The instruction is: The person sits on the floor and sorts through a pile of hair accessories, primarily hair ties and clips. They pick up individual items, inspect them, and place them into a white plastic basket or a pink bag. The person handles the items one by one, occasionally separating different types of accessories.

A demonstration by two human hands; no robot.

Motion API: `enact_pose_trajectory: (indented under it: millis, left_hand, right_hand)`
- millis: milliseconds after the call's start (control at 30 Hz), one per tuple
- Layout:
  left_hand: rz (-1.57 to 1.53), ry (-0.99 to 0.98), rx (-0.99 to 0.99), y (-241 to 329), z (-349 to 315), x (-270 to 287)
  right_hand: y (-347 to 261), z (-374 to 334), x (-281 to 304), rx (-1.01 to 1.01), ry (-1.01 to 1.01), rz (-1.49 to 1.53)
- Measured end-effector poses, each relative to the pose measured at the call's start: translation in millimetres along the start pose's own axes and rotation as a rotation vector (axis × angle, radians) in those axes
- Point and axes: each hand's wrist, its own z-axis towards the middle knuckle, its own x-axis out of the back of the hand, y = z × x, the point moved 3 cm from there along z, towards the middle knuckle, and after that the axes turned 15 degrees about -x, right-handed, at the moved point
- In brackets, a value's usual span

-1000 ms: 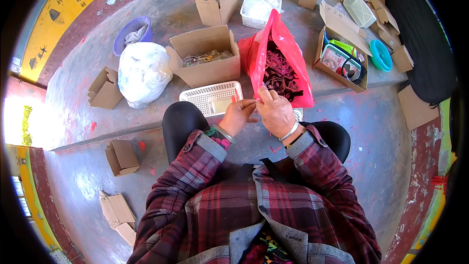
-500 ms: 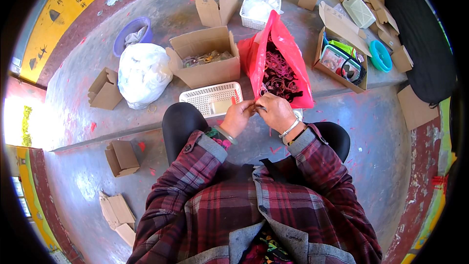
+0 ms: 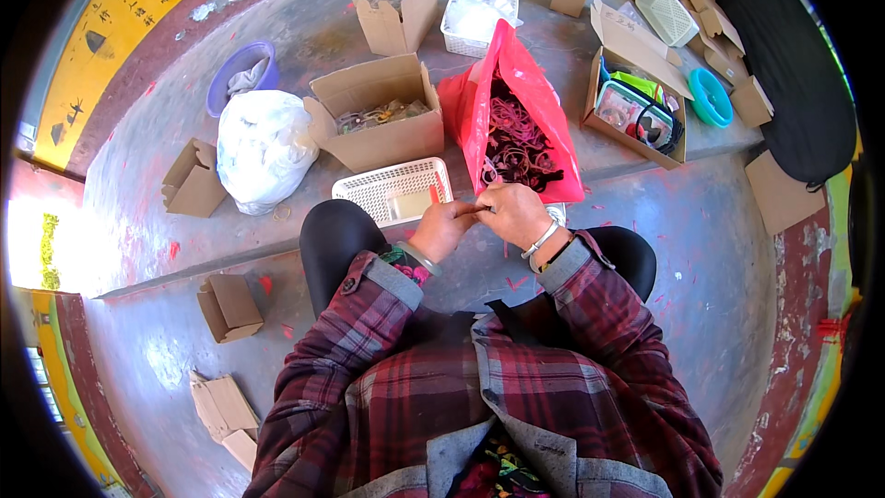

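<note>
My left hand (image 3: 441, 230) and my right hand (image 3: 517, 214) meet in front of my knees, fingertips pinched together. Between them is something small and dark, too small to name. Just beyond my right hand stands an open red plastic bag (image 3: 467, 124), filled with tangled pink and dark loops of cord (image 3: 521, 134). Close to my left hand, a white perforated basket (image 3: 355, 189) holds a pale flat piece and a red item.
An open cardboard box (image 3: 392, 143) of small bagged pieces is beside a stuffed white plastic bag (image 3: 263, 152). Farther off are a purple basin (image 3: 221, 92), a white basket (image 3: 468, 40), a turquoise basin (image 3: 708, 100) and a box of mixed items (image 3: 641, 149). A raised floor edge (image 3: 203, 256) runs crosswise.
My right hand has turned, its knuckles now facing up, and my left fingers have straightened towards it. The whole view has shifted slightly.
</note>
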Motion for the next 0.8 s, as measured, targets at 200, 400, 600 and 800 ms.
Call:
enact_pose_trajectory:
  millis: [200, 400, 600, 800]
  left_hand:
    - [-0.146, -0.043, 0.106, 8, -2, -1]
    - [-0.199, -0.043, 0.149, 7, -2, -4]
    - [-0.258, -0.092, 0.178, 9, -3, -7]
    - [-0.263, -0.109, 0.221, 0, -3, -8]
  right_hand:
    - [2, 0, -2, -0.066, -0.006, 0.028]
    - [8, 2, -5, -0.014, -0.078, -0.05]
    - [6, 2, -4, -0.069, -0.058, -0.038]
    - [3, 2, 1, -0.077, -0.083, 0.003]
